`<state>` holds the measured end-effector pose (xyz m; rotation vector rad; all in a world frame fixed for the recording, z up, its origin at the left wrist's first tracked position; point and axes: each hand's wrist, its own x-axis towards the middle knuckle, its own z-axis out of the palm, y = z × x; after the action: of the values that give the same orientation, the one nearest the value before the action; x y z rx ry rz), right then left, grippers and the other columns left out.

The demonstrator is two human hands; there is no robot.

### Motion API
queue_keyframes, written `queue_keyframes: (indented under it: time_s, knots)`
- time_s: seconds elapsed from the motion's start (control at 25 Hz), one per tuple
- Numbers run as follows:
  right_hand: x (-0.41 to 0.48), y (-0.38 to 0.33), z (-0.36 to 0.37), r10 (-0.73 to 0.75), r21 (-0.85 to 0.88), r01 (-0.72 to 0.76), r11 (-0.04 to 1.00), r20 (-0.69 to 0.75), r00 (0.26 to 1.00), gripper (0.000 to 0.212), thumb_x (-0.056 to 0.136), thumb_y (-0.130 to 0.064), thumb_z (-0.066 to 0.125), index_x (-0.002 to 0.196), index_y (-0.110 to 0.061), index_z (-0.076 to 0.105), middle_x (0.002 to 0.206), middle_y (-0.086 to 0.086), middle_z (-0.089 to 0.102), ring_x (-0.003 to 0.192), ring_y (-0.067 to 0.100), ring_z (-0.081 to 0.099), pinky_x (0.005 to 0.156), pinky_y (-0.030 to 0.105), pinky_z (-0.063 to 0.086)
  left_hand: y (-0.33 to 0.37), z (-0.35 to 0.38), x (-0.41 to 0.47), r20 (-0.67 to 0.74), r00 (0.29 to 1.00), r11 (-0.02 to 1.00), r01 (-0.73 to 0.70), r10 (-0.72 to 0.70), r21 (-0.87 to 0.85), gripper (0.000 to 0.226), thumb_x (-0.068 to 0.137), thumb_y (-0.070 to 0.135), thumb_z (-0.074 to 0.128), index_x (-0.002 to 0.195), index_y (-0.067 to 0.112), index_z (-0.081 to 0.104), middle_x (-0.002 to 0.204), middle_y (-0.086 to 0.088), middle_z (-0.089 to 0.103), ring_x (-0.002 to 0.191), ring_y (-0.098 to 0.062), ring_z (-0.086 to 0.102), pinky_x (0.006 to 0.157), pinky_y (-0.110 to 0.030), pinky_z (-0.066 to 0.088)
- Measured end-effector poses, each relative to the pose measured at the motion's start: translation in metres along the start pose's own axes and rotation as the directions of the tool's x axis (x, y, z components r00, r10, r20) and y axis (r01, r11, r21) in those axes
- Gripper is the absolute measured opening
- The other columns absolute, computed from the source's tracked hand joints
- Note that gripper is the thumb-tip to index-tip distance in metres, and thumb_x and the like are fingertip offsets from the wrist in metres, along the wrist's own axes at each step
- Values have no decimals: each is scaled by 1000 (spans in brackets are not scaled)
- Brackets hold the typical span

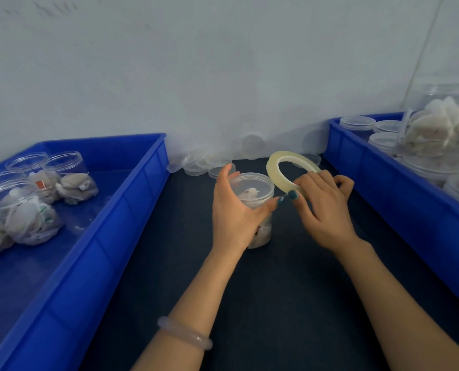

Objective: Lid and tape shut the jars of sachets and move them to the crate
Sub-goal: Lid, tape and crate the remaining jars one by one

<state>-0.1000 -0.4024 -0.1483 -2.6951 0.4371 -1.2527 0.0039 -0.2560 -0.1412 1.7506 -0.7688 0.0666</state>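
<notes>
A clear jar (255, 191) with sachets inside and a lid on top stands on the dark table in the middle. My left hand (233, 210) wraps round its left side, thumb at the front rim. My right hand (322, 204) grips a pale roll of tape (279, 167) just right of the jar, tilted up, with its fingertips close to my left thumb. A blue crate (121, 210) on the left holds several lidded jars of sachets (16, 207).
A second blue crate (383, 178) on the right holds jars of sachets and stacked clear lids (357, 124). Loose clear lids (201, 164) lie against the white wall at the back of the table.
</notes>
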Motion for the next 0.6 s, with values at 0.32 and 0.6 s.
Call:
queue_keyframes:
  time_s: [0.32,0.6]
  knots:
    - [5,11,-11,24,-236,-15,972,38,999,56,96,-66,27,86,-22,60,93,-4,57,97,20,50,86,37,20,-7,-12,11,135,990,999,-34,34,1,108,63,41,91,152,27,30,142,13,47,128,-2,45,100,-13,35]
    - [9,1,-11,46,-222,-30,975,67,997,55,88,-78,28,80,-27,47,86,-8,52,89,16,45,79,32,14,-11,-35,16,411,911,999,-24,41,-45,103,63,33,92,148,35,35,134,25,53,123,10,49,97,-7,40]
